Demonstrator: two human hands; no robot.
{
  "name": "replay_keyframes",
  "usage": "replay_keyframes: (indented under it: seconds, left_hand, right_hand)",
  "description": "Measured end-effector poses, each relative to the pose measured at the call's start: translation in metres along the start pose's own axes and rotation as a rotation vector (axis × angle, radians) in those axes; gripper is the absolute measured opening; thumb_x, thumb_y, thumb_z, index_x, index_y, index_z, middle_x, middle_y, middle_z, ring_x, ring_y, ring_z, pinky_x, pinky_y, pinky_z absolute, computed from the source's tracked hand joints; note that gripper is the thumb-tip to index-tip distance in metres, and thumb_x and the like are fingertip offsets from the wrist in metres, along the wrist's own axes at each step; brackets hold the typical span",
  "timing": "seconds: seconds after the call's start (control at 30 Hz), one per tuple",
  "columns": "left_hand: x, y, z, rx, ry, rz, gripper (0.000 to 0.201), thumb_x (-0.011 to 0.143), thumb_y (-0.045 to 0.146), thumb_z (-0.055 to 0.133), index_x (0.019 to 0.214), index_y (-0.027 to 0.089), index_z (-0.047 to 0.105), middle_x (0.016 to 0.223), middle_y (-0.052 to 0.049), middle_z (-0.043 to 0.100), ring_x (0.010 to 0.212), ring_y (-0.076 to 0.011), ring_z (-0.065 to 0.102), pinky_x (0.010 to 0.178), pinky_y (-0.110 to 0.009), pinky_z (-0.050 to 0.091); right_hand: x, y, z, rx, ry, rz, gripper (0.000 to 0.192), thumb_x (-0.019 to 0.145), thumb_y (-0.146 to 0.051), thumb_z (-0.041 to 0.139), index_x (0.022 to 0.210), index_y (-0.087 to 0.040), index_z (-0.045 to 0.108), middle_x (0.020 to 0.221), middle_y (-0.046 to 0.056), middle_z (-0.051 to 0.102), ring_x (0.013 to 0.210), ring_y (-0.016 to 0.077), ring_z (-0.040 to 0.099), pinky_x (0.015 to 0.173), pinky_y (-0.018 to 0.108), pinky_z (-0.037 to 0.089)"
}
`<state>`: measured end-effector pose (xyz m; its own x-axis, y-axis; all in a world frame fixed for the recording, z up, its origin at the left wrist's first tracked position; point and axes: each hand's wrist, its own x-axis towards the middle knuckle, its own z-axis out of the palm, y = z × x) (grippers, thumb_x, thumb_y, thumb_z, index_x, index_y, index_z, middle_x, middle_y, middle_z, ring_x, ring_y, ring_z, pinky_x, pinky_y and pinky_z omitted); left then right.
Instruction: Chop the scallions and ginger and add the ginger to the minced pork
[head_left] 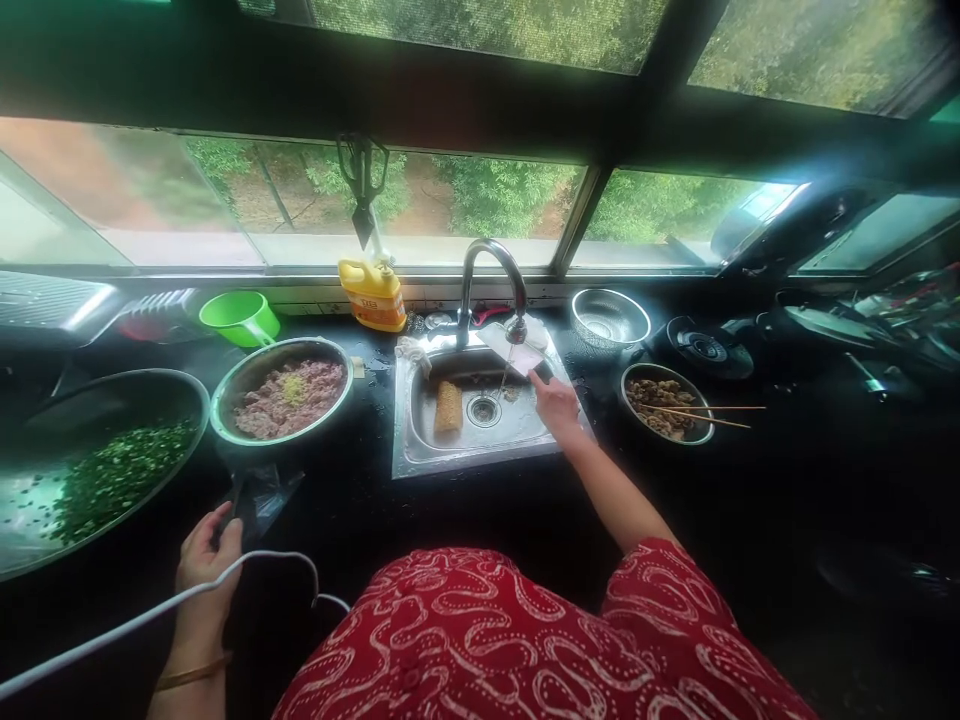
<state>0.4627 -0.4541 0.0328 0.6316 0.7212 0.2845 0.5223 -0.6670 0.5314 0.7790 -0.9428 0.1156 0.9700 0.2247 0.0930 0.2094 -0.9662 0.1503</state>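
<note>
Dark countertop [352, 510] is seen running beneath a row of windows [487, 215], with greenery visible outside. Set into the counter is a steel sink [420, 455], and a curved tap [491, 275] is observed above it, with a thin stream of water falling toward the drain [484, 409]. A ridged yellow-brown object [448, 407], possibly a scrubber or a corn cob, is noted lying in the basin, left of the drain.

The right hand [556, 403] is extended over the sink's right rim, its fingers closed on a dark handle; a flat pale blade [516, 352], seemingly of a knife, is held under the running water. The left hand [208, 558] is rested at the near edge of the counter, fingers curled around a dark object [238, 500] that lies against a crumpled clear plastic bag [270, 492]; what the object is cannot be told. A white cable [150, 612] is seen passing across this hand.

Left of the sink, a metal bowl of minced meat [289, 397] is recorded, and beside it a large pan of chopped greens [112, 480]. Behind them a green cup [240, 318] and a yellow bottle [373, 292] are placed. Right of the sink stand an empty steel bowl [610, 316] and a bowl of brown food [664, 405] with chopsticks [712, 413] laid across it.
</note>
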Motion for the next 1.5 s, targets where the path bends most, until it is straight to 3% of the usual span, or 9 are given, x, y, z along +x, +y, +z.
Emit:
replay_keyframes:
  seconds: [0.07, 0.13, 0.43, 0.6, 0.77, 0.93, 1.13, 1.27, 1.5]
  left_hand:
    - [-0.001, 0.010, 0.000, -0.013, -0.005, 0.020, 0.052, 0.080, 0.046, 0.043, 0.114, 0.010, 0.060, 0.117, -0.017, 0.059, 0.110, -0.0323, 0.057, 0.093, -0.048, 0.048]
    - [0.001, 0.041, 0.007, -0.022, -0.013, 0.136, 0.049, 0.081, 0.043, 0.042, 0.113, 0.010, 0.059, 0.125, -0.018, 0.055, 0.119, -0.0322, 0.052, 0.101, -0.048, 0.043]
    - [0.012, 0.281, 0.097, -0.005, -0.458, 0.932, 0.035, 0.086, 0.021, 0.040, 0.117, 0.015, 0.053, 0.145, -0.013, 0.041, 0.137, -0.0250, 0.032, 0.112, -0.048, 0.026]
    - [0.004, 0.364, 0.144, 0.029, -0.584, 1.208, 0.032, 0.080, 0.016, 0.044, 0.109, 0.016, 0.056, 0.151, -0.008, 0.032, 0.142, -0.0227, 0.020, 0.116, -0.047, 0.015]
    - [0.010, 0.386, 0.180, 0.078, -0.595, 1.236, 0.041, 0.075, 0.011, 0.044, 0.114, 0.017, 0.057, 0.150, -0.005, 0.035, 0.143, -0.0224, 0.018, 0.117, -0.050, 0.005]
    - [0.024, 0.381, 0.200, 0.149, -0.587, 1.020, 0.043, 0.075, 0.011, 0.046, 0.117, 0.017, 0.057, 0.146, -0.011, 0.041, 0.142, -0.0287, 0.018, 0.114, -0.055, 0.008]
    - [0.014, 0.407, 0.210, -0.077, -0.622, 1.178, 0.041, 0.085, 0.017, 0.040, 0.124, 0.014, 0.051, 0.146, -0.013, 0.040, 0.138, -0.0238, 0.031, 0.114, -0.045, 0.019]
    - [0.010, 0.422, 0.216, -0.230, -0.714, 1.098, 0.051, 0.094, 0.032, 0.031, 0.139, 0.009, 0.034, 0.137, -0.016, 0.050, 0.129, -0.0207, 0.044, 0.110, -0.039, 0.031]
    - [-0.010, 0.440, 0.232, -0.121, -0.763, 1.120, 0.062, 0.097, 0.044, 0.021, 0.148, 0.009, 0.019, 0.154, -0.014, 0.023, 0.143, -0.0223, 0.016, 0.116, -0.042, 0.016]
  right_hand:
    - [-0.005, -0.005, 0.004, 0.002, 0.005, -0.037, 0.051, 0.093, -0.016, 0.033, 0.140, -0.033, 0.041, 0.091, 0.011, 0.058, 0.082, 0.0201, 0.057, 0.068, 0.030, 0.035]
    - [-0.007, -0.011, 0.007, 0.007, 0.017, -0.062, 0.051, 0.093, -0.016, 0.034, 0.141, -0.034, 0.040, 0.091, 0.011, 0.058, 0.081, 0.0200, 0.057, 0.068, 0.030, 0.034]
    - [-0.010, -0.022, 0.006, 0.033, 0.053, -0.093, 0.051, 0.093, -0.016, 0.032, 0.141, -0.030, 0.041, 0.088, 0.011, 0.057, 0.078, 0.0194, 0.054, 0.066, 0.030, 0.030]
    - [-0.015, -0.023, 0.001, 0.018, 0.045, -0.103, 0.051, 0.093, -0.014, 0.030, 0.141, -0.030, 0.041, 0.090, 0.011, 0.056, 0.081, 0.0199, 0.053, 0.067, 0.032, 0.029]
    - [-0.014, -0.009, -0.003, 0.027, 0.034, -0.052, 0.050, 0.094, -0.015, 0.030, 0.140, -0.031, 0.042, 0.092, 0.011, 0.056, 0.082, 0.0196, 0.051, 0.070, 0.032, 0.030]
    - [-0.009, 0.009, -0.002, 0.041, -0.007, -0.001, 0.051, 0.093, -0.014, 0.030, 0.139, -0.029, 0.043, 0.091, 0.011, 0.057, 0.083, 0.0194, 0.051, 0.071, 0.032, 0.031]
    - [-0.004, 0.012, 0.004, 0.075, -0.037, -0.014, 0.051, 0.092, -0.014, 0.032, 0.138, -0.031, 0.044, 0.091, 0.011, 0.057, 0.082, 0.0194, 0.052, 0.072, 0.032, 0.031]
    - [-0.014, 0.010, 0.008, 0.097, -0.061, -0.044, 0.051, 0.092, -0.013, 0.032, 0.138, -0.032, 0.044, 0.090, 0.010, 0.058, 0.080, 0.0191, 0.052, 0.071, 0.031, 0.031]
    - [-0.032, 0.001, 0.012, 0.128, -0.052, -0.138, 0.042, 0.093, -0.018, 0.035, 0.130, -0.023, 0.054, 0.087, 0.010, 0.060, 0.081, 0.0191, 0.053, 0.070, 0.031, 0.031]
